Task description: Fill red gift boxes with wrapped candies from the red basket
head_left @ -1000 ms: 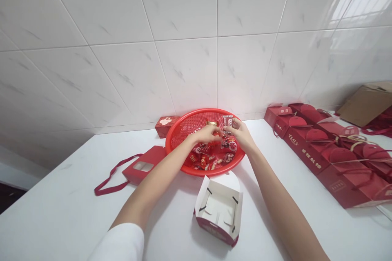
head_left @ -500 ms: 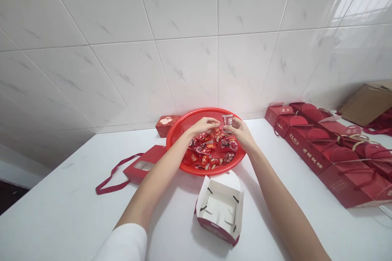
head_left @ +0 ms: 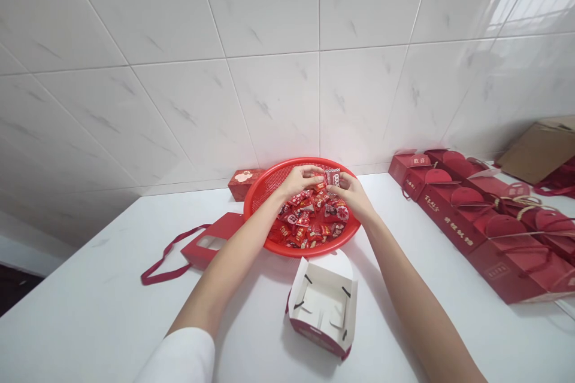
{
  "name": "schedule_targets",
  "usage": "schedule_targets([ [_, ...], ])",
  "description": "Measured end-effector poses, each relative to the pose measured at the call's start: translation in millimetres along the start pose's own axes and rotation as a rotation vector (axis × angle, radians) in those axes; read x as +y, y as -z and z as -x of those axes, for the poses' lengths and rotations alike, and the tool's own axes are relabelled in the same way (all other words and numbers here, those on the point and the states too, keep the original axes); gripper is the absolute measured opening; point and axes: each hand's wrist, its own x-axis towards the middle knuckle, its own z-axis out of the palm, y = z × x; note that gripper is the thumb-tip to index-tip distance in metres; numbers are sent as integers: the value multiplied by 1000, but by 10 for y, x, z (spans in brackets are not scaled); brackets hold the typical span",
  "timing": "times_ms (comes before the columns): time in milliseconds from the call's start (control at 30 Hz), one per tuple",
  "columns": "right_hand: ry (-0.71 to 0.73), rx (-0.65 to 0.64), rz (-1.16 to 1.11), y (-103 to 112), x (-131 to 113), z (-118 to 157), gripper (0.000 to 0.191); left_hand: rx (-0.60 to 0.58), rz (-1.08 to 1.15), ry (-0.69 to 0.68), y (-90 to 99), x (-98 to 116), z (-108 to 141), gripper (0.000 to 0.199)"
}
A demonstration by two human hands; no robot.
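Note:
My right hand pinches a small red wrapped candy with a pale patterned edge, holding it over the far side of a red plastic basket. Beside it, my left hand is closed, its fingertips together close against the candy's left edge. Whether those fingertips hold something is hidden. Below both hands, many red wrapped candies lie in the basket. An open box, white inside and dark red outside, sits on the table in front of the basket, with nothing inside it.
Left of the basket lies a red box with a window and a ribbon handle. A small red box stands behind it by the tiled wall. Rows of dark red gift boxes and a cardboard carton occupy the right.
The candy in my right hand has shifted slightly left, closer to my left fingertips. Both hands stay over the basket; the boxes have not moved.

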Motion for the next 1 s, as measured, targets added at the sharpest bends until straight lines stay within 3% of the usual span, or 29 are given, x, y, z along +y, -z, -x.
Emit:
schedule_targets([
  [200, 8, 8, 2, 3, -12, 14, 40, -25, 18, -21, -46, -2, 20, 47],
  [500, 19, 60, 29, 34, 11, -16, 32, -24, 80, 1, -76, 43, 41, 51],
  [733, 33, 64, 0, 11, -22, 7, 38, -147, 56, -21, -99, 76, 75, 47],
  [1000, 40, 71, 50, 24, -8, 1, 34, -115, 70, -9, -87, 28, 55, 58],
])
